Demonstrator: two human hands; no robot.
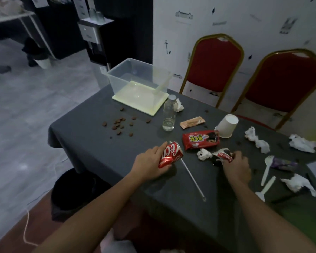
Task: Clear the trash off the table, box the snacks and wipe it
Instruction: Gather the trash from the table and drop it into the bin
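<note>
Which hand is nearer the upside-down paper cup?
Right. The right hand grips a torn wrapper just in front of the paper cup; the left hand holds the red can, farther to the cup's left.

Left hand (150, 162) fingers curled in grip; right hand (237, 168) fingers pinching; both forearms extended.

Straw (191, 178) and tissue (204, 153) between hands

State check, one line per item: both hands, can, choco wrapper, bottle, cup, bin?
left hand: grips the can
red can: on its side, dented
right hand: pinches the wrapper
choco wrapper: crumpled, torn open
clear bottle: upright, capped, nearly empty
paper cup: tipped over
clear bin: lid off, empty
</note>
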